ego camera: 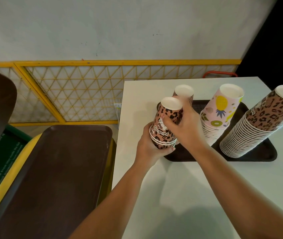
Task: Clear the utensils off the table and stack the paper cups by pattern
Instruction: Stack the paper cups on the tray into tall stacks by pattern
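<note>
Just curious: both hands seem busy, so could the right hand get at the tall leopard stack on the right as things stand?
Probably not at once: the right hand grips the small leopard stack. The path looks open past the fruit stack to the tall leopard stack.

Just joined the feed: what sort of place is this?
Probably a fast-food or canteen dining area: tall stacks of paper cups on a brown serving tray, with another tray atop a bin.

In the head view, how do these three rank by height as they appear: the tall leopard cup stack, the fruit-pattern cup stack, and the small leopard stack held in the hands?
1. Tall leopard cup stack, on the right of the tray.
2. Fruit-pattern cup stack; it stands farther back, so the gap is unsure.
3. Small leopard stack, held by the left hand and right hand.
</note>
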The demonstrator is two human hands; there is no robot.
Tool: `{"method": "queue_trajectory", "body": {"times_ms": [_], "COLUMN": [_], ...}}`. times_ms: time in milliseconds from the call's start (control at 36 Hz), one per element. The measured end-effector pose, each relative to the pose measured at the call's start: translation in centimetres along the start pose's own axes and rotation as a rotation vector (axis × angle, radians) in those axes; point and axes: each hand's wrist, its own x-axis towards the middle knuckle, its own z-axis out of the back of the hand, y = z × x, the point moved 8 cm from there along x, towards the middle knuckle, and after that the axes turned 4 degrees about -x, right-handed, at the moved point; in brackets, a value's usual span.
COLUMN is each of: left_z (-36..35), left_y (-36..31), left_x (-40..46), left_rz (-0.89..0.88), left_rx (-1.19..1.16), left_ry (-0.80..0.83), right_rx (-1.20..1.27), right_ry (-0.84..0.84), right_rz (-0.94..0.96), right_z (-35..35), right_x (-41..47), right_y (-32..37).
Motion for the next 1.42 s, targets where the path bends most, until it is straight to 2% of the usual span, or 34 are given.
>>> {"method": "queue_trajectory", "body": {"times_ms": [139, 361, 472, 778, 972, 1056, 1139, 1250, 1333, 1417], "left_z": [0.3, 0.8, 0.8, 1.1, 1.1, 1.2, 1.2, 1.1, 0.9, 0.9], "left_y": [0.4, 0.3, 0.3, 0.0, -0.5, -0.8, -1.4, -2.5, -3.6, -4.9], "left_x": [0.0, 0.1, 0.0, 0.1, 0.1, 0.1, 0.2, 0.2, 0.2, 0.2], "left_rz": [0.008, -0.009, -0.005, 0.003, 0.000, -0.010, -0.028, -0.043, -0.076, -0.112], "left_rx": [0.018, 0.080, 0.082, 0.098, 0.088, 0.079, 0.059, 0.020, 0.011, 0.018], "left_ry": [-0.028, -0.058, -0.056, -0.075, -0.083, -0.092, -0.105, -0.119, -0.118, -0.118], "right_rx": [0.051, 0.129, 0.084, -0.062, -0.134, -0.151, -0.098, 0.014, -0.009, -0.009], "right_ry": [-0.076, -0.380, -0.466, -0.342, -0.181, -0.241, -0.310, -0.117, 0.066, 0.116], "right_rz": [0.019, 0.164, 0.153, 0.011, -0.084, -0.039, 0.090, 0.103, 0.074, 0.069], "right_z": [1.9, 7.8, 8.9, 5.1, 2.8, 3.5, 4.1, 2.2, 0.7, 0.6], "right_x": [0.8, 3.3, 4.4, 5.0, 4.3, 3.3, 1.6, 0.0, -0.6, -0.6], "right_y": [1.3, 5.7, 5.2, -0.1, -2.1, -1.1, 1.0, 2.2, 2.4, 2.7]}}
